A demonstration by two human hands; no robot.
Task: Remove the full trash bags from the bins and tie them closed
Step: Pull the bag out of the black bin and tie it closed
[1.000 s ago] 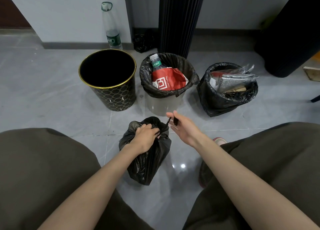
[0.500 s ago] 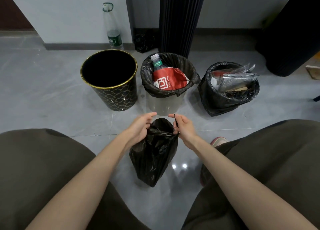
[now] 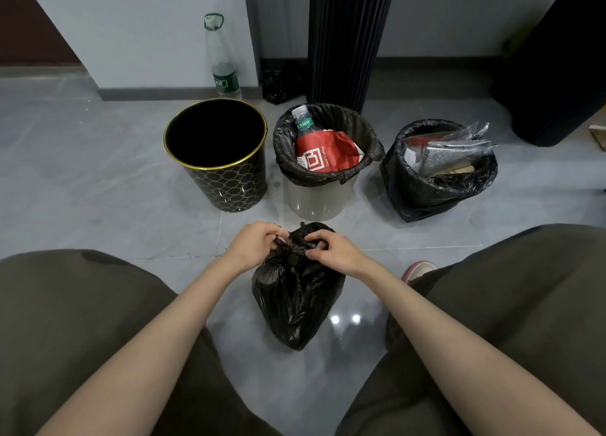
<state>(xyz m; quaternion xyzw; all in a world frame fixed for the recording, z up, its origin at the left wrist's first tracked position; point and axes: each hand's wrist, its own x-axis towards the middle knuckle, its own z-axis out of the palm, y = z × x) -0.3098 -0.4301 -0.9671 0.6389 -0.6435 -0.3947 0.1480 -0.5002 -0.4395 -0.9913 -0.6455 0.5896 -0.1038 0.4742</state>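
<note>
The person crouches over a small black trash bag [image 3: 295,301] that sits on the grey tiled floor [image 3: 98,180] between their knees. Both hands are at its gathered neck. The left hand [image 3: 254,244] has its grip clamped on the bunched plastic from one side. The right hand [image 3: 333,250] has its grip pinched on the twisted top from the other side, fingers curled in. The two hands sit close together over the neck, and I can't make out whether a knot has formed under them.

Just past the bag, three containers stand in a row. On the left is a black bin with a gold rim [image 3: 223,180], dark inside. In the middle, a clear bin [image 3: 314,203] has a black liner [image 3: 328,177] folded over its rim, holding a red paper bag [image 3: 328,155] and a plastic bottle [image 3: 302,121]. On the right, an open black bag [image 3: 423,193] is stuffed with clear wrappers [image 3: 455,150]. A tall bottle [image 3: 223,65] stands upright by the wall behind.
</note>
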